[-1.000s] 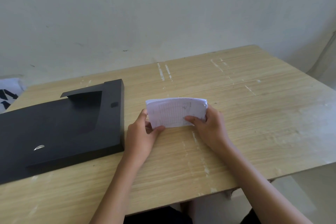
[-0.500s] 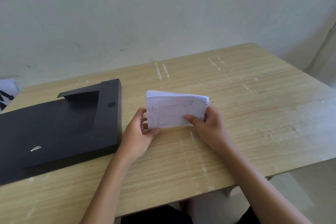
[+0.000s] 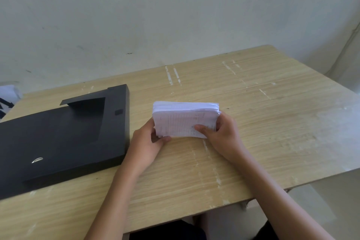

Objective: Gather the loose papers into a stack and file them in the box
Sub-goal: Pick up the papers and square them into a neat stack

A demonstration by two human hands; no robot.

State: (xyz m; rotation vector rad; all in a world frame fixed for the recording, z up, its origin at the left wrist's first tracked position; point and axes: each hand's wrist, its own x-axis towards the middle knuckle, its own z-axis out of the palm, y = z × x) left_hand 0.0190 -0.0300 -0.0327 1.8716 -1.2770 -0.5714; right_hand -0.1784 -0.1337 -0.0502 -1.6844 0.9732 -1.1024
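A thick stack of white printed papers stands on its long edge on the wooden table, tilted back a little. My left hand grips its left end, thumb under the lower corner. My right hand grips its right end, thumb across the front sheet. A flat black file box lies closed on the table to the left of my left hand, its near right edge almost touching my left wrist.
A pale wall runs behind the table's far edge. At the far left, beyond the table, a white sheet with black marks shows. The table's front edge is close to my body; its right edge drops off to the floor.
The paper stack has risen slightly and tipped more upright between my hands. Both hands keep their hold at the ends. The black box has not moved.
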